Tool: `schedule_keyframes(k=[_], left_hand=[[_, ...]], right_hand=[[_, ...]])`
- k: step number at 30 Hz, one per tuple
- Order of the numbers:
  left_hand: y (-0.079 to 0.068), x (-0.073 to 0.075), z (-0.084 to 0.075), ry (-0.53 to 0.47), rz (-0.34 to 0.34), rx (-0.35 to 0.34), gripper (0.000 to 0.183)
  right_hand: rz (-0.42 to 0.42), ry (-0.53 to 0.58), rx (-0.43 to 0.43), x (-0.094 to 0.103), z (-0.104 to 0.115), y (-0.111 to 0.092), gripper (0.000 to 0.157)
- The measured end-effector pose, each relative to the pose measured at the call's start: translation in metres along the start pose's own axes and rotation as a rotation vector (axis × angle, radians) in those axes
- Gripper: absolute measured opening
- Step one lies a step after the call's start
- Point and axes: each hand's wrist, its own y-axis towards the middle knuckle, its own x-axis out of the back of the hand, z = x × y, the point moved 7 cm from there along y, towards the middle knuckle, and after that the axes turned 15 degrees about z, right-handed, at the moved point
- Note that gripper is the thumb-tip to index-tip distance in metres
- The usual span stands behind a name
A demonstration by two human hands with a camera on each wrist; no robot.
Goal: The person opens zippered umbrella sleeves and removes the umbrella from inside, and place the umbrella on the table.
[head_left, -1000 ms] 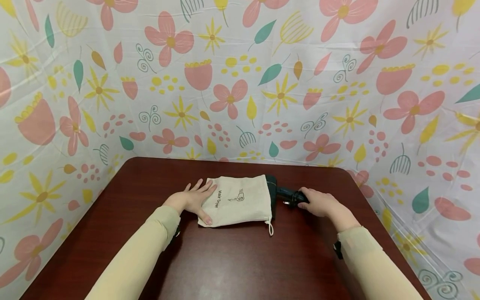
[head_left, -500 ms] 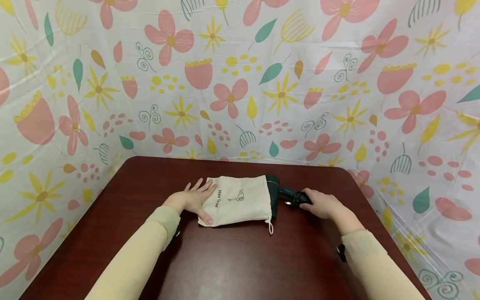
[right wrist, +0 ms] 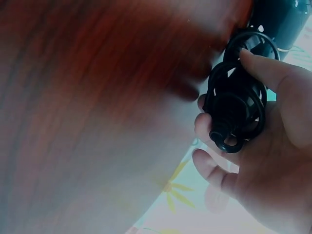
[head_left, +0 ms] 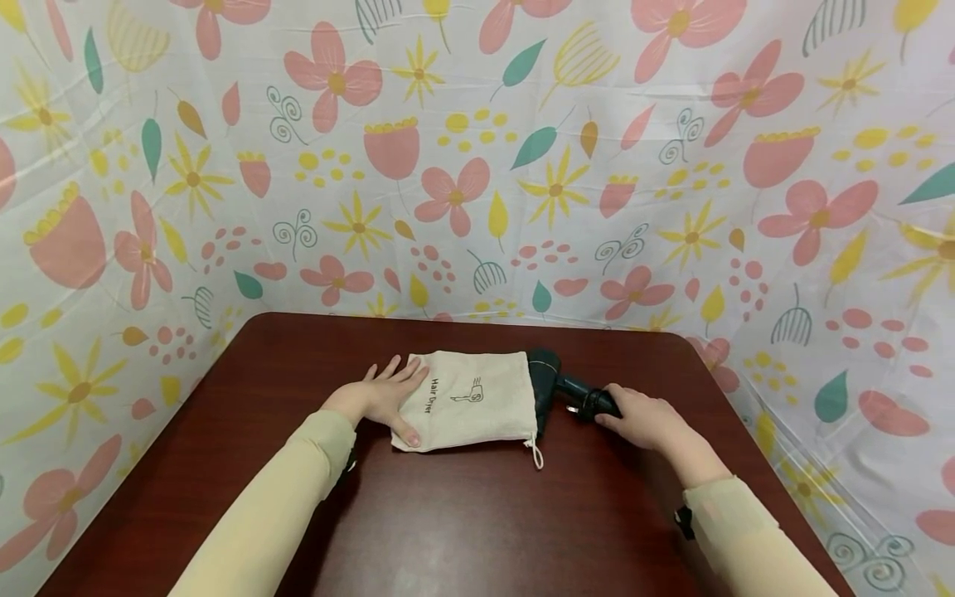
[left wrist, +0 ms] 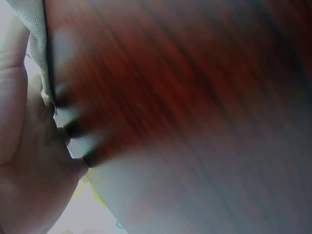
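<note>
A cream cloth bag [head_left: 477, 406] printed "Hair Dryer" lies flat on the table. From its right-hand mouth sticks out part of a dark hair dryer [head_left: 546, 377]; the rest of the body is hidden inside the cloth. My left hand [head_left: 382, 404] rests with spread fingers on the bag's left end. The right hand [head_left: 645, 417] grips the dryer's handle, with the black cord [right wrist: 234, 97] looped around it in the right wrist view. In the left wrist view, the left hand [left wrist: 34, 146] shows beside the bag's edge [left wrist: 39, 39].
A dark red wooden table [head_left: 448, 531] carries everything, its rounded far corners near the wall. Behind and at both sides hangs a flower-patterned curtain [head_left: 462, 191]. A drawstring loop [head_left: 537, 453] dangles from the bag's lower right corner onto the table.
The right hand has shifted slightly to the right and the hair dryer has come a little further out of the bag, tilting somewhat. My left hand has stayed on the bag.
</note>
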Motion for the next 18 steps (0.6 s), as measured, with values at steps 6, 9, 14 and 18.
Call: schedule_keyframes(k=[6,9,14,18], left_hand=[[-0.004,0.002,-0.003,-0.019,-0.012,-0.012,0.141],[-0.005,0.003,-0.004,-0.028,-0.016,-0.021,0.140],[-0.004,0.003,-0.005,-0.038,-0.021,-0.030,0.140],[-0.005,0.003,-0.004,-0.035,-0.024,-0.029,0.141]], right_hand=[[0.004,0.013,-0.012,-0.003,0.001,-0.008,0.054],[-0.001,0.011,-0.021,-0.004,0.001,-0.012,0.055],[-0.012,0.008,-0.029,-0.008,0.001,-0.017,0.058],[-0.009,0.028,-0.027,-0.008,0.000,-0.020,0.058]])
